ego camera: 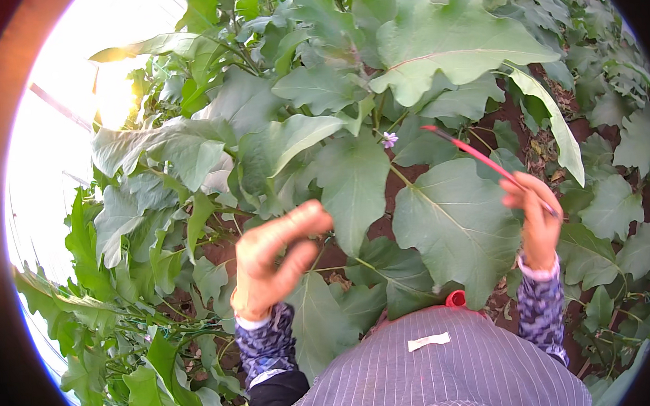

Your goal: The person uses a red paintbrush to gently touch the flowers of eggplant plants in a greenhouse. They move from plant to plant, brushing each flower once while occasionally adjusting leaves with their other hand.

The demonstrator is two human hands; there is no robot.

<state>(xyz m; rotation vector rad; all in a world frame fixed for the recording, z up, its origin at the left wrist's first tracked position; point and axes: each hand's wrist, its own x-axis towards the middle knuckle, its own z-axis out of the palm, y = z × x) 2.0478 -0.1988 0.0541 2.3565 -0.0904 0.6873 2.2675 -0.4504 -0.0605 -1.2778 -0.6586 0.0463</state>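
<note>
My right hand is closed around the rear of a thin red paintbrush, whose dark and red tip points up and left over the leaves. Left of that tip, a small pale purple eggplant flower shows among the stems. My left hand is raised over the foliage at centre left, slightly blurred, thumb and fingers apart with nothing seen between them. Between my hands hang broad eggplant leaves. A small round red container shows just at the front of my striped apron.
Dense eggplant plants surround me on all sides. One large leaf reaches across at the upper right. Brown soil with dry leaves shows through gaps. Thin green twine runs among stems at lower left. Bright light comes from the upper left.
</note>
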